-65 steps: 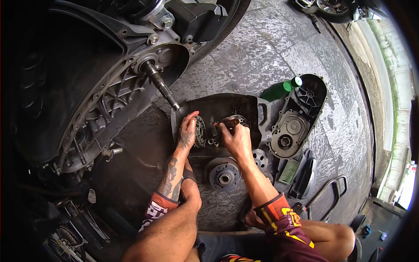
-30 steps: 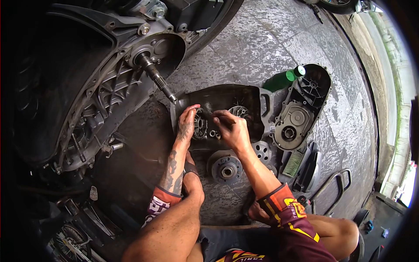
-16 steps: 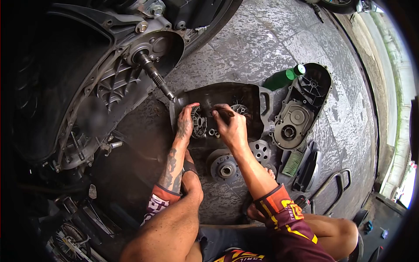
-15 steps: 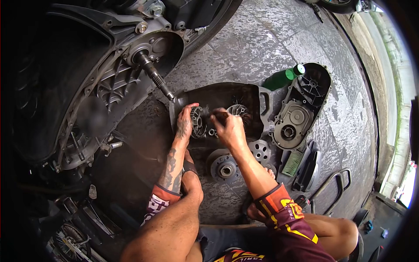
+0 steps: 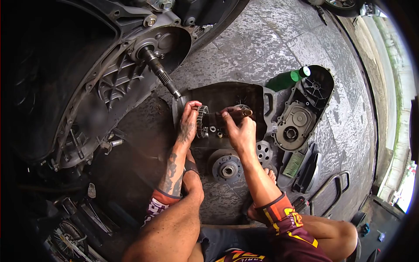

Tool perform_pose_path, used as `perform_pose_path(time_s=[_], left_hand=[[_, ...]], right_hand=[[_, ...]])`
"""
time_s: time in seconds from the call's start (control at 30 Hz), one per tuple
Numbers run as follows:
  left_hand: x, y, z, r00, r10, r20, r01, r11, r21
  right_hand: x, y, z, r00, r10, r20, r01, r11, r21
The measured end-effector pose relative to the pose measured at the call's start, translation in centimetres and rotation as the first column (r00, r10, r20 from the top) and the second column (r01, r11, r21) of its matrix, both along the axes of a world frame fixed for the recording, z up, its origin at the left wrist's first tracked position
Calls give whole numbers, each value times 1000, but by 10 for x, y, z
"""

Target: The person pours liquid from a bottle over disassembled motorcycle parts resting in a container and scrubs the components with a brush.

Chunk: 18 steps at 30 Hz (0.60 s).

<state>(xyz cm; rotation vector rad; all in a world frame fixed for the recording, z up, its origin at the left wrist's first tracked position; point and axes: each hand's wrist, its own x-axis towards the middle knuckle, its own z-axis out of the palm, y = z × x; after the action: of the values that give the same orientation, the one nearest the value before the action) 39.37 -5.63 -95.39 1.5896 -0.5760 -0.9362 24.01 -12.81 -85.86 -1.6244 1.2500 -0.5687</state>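
My left hand [image 5: 188, 121] is closed around the edge of a toothed metal wheel [image 5: 202, 122], held up so that its rim faces me. In my right hand [image 5: 241, 133] is a paintbrush [image 5: 245, 113]; the butt of its handle points right and its dark bristles point at the wheel. Whether the bristles touch the wheel is hard to tell. Both hands are over a dark plastic cover [image 5: 270, 105] lying like a tray. Inside it sit small metal pieces [image 5: 213, 129] and another round metal part [image 5: 242, 107], partly hidden by my right hand.
At upper left a motorcycle engine case carries a protruding splined shaft [image 5: 162, 75]. To the right lie a green bottle [image 5: 283, 80], a crankcase cover [image 5: 297, 118] and an air filter piece [image 5: 293, 164]. A round clutch part [image 5: 227, 170] and a holed disc [image 5: 263, 152] rest nearer me.
The toothed wheel has turned from showing its face to showing its rim. My right hand has shifted right with the paintbrush, which is less blurred. The whole view has shifted slightly.
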Motion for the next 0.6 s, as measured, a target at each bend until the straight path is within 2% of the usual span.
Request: perform_pose_path(time_s=[0.03, 0.07, 0.1, 0.17, 0.2, 0.23, 0.3, 0.33, 0.37, 0.43, 0.47, 0.5, 0.57, 0.6], left_hand=[[-4, -3, 12, 1000, 0, 27, 0, 1000, 3], [-8, -4, 25, 997, -34, 76, 25, 993, 116], [-10, -3, 28, 972, -60, 228, 40, 995, 90], [-8, 2, 32, 890, -119, 441, 80, 991, 105], [-10, 3, 36, 897, -98, 431, 52, 992, 117], [-13, 8, 39, 899, -99, 426, 49, 991, 127], [-16, 5, 44, 850, -83, 521, 41, 995, 92], [-16, 6, 40, 840, -80, 537, 47, 996, 74], [-16, 9, 39, 841, -78, 535, 45, 996, 74], [-12, 11, 38, 938, -54, 343, 28, 996, 80], [-11, 13, 29, 980, -11, 198, 6, 1000, 25], [-12, 15, 33, 981, -8, 196, 2, 1000, 30], [-14, 11, 40, 980, -20, 199, 11, 999, 43], [-16, 10, 37, 962, -9, 272, 5, 1000, 14]], right_hand=[[-1, 4, -1, 999, -34, 39, 32, 998, 49], [-6, 6, -20, 994, 72, -86, -75, 997, -23], [-5, 7, -19, 992, 70, -104, -74, 997, -30], [-8, 2, -14, 998, -19, -63, 19, 1000, -2], [-6, 0, -13, 997, -78, 13, 78, 997, 3], [-5, -3, -4, 999, -35, -5, 35, 999, -41], [-5, -4, -12, 994, 85, -68, -92, 991, -96], [-6, -8, -16, 970, 185, -157, -211, 963, -168], [-10, -10, -18, 969, 187, -159, -213, 963, -168], [-8, -19, -9, 996, 61, -72, -70, 989, -132], [-8, -22, -4, 1000, 15, -9, -16, 989, -145], [-9, -22, -1, 999, -20, 25, 22, 994, -109], [-17, -27, -8, 995, 80, -60, -88, 987, -137], [-20, -28, -2, 1000, -5, -15, 3, 992, -122]])
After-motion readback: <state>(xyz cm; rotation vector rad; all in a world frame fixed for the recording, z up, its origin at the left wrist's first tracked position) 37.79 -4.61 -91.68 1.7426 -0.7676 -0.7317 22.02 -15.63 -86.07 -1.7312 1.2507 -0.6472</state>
